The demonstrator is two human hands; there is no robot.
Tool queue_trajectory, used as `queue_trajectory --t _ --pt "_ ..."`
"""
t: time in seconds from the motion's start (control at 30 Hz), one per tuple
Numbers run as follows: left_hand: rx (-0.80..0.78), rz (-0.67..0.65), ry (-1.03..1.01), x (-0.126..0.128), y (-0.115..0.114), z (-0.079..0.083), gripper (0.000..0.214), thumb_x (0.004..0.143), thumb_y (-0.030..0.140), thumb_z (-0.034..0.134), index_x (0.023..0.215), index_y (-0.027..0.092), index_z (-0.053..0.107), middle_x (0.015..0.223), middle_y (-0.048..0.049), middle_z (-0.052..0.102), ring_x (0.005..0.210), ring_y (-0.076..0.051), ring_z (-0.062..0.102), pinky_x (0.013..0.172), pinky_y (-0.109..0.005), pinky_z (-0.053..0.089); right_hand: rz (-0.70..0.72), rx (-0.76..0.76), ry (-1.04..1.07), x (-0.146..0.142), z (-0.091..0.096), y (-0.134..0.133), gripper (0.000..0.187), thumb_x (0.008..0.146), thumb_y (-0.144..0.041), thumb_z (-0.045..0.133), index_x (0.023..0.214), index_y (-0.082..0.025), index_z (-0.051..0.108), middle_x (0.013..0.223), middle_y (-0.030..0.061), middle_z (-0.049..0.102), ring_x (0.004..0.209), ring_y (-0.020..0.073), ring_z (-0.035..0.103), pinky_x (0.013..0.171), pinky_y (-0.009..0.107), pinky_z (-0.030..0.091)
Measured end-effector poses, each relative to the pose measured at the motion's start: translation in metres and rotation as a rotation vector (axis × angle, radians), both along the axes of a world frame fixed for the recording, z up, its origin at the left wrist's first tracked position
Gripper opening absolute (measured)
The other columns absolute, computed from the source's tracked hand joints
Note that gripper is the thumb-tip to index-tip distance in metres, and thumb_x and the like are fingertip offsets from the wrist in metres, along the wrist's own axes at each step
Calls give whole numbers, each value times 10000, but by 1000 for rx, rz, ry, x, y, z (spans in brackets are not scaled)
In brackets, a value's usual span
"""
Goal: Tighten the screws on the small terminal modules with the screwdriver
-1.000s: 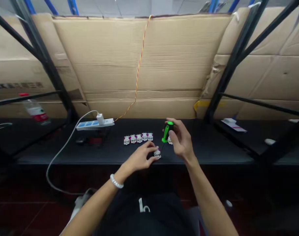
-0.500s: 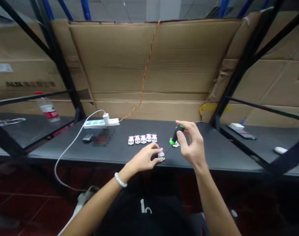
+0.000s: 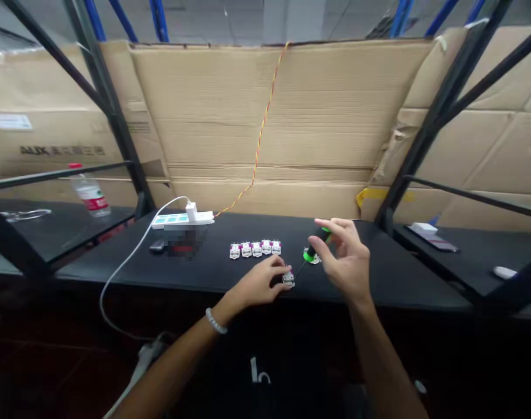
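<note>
My left hand (image 3: 265,280) pinches a small white part with purple bits (image 3: 288,280) between thumb and fingers, near the front edge of the black table (image 3: 195,267). A green and black screwdriver (image 3: 310,255) slants down to the left, its thin shaft reaching that part's right side; whether the tip sits in a screw is too small to tell. Around the screwdriver's handle my right hand (image 3: 346,256) is closed, with some fingers raised. Several similar white and purple parts (image 3: 256,249) stand in a row behind my left hand. Another white piece (image 3: 315,259) lies behind the screwdriver, partly covered.
A white power strip (image 3: 182,219) with a plugged-in charger and a white cable (image 3: 117,269) lies at the left, by a small dark object (image 3: 158,247). Black shelf posts (image 3: 121,128) and [cardboard] walls enclose the table. A bottle (image 3: 92,195) stands far left, a phone (image 3: 435,239) far right.
The view has shifted slightly, and the picture is brighter at the back. My right hand has turned a little around the screwdriver handle; my left hand keeps its pinch on the part.
</note>
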State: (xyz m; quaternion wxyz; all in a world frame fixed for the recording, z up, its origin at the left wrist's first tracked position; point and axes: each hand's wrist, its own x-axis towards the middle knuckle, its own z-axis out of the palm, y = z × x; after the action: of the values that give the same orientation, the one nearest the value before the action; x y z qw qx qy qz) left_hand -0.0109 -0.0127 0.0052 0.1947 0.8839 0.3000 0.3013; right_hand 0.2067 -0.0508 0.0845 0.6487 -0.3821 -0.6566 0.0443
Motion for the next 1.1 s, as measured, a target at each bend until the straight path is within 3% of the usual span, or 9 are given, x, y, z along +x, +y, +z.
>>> queue_trajectory --t 0.13,0.3,0.4,0.47,0.6,0.67,0.8,0.97,1.1 --pt "0 -3 3 0 0 1 384 974 296 756 1348 212 744 1256 -110 660 1171 -274 674 1111 -430 553 200 -82 -16 -1 -2 0 402 1077 -338 571 1469 -300 654 1341 104 681 1217 265 701 1026 453 607" --pt "-6 -1 8 0 0 1 383 975 300 751 1348 214 746 1260 -111 659 1159 -273 676 1110 -435 556 -18 28 -7 -1 -2 0 255 959 -376 775 1193 -275 776 1228 92 663 1045 254 695 917 426 611" --pt "-6 -5 5 0 0 0 397 974 295 756 1360 207 741 1269 -114 658 1168 -271 677 1113 -427 555 134 -35 -29 -1 -1 -1 336 1081 -344 576 1390 -304 703 1307 94 701 1160 265 711 1029 460 587" --pt "-4 -3 6 0 0 1 395 974 291 756 1359 202 741 1266 -115 659 1167 -270 679 1111 -423 557 174 -42 -30 -1 -1 -1 354 1096 -358 534 1407 -299 693 1354 107 678 1248 282 684 1069 481 572" --pt "0 -2 6 -1 -1 2 383 980 296 746 1354 215 742 1252 -110 665 1164 -272 676 1104 -431 562 -25 23 23 -4 -3 1 267 936 -429 794 1145 -264 795 1238 101 604 1072 262 674 953 453 611" --pt "0 -5 7 -1 -1 2 381 979 297 747 1352 218 743 1259 -111 664 1167 -273 675 1104 -434 562 20 19 34 -4 -4 2 289 957 -403 774 1216 -274 783 1216 93 637 1039 247 690 960 445 613" --pt "1 -8 5 -1 -1 1 397 982 298 742 1371 219 734 1274 -113 660 1178 -274 676 1115 -439 555 164 -16 -17 -3 -2 1 397 1104 -349 500 1459 -295 666 1348 101 697 1255 271 693 1093 477 575" --pt "-7 -1 1 -1 -1 0 392 978 299 747 1365 234 740 1272 -110 662 1162 -272 679 1110 -441 560 -92 53 -43 -3 -1 0 308 975 -421 741 1242 -269 766 1232 106 655 1060 266 683 950 449 604" --pt "-15 -2 0 -1 -1 0 399 968 283 757 1360 208 742 1271 -114 657 1164 -269 678 1116 -431 555 100 -9 -62 -3 -2 0 370 1078 -343 569 1431 -291 669 1323 106 702 1168 275 702 1031 475 588"
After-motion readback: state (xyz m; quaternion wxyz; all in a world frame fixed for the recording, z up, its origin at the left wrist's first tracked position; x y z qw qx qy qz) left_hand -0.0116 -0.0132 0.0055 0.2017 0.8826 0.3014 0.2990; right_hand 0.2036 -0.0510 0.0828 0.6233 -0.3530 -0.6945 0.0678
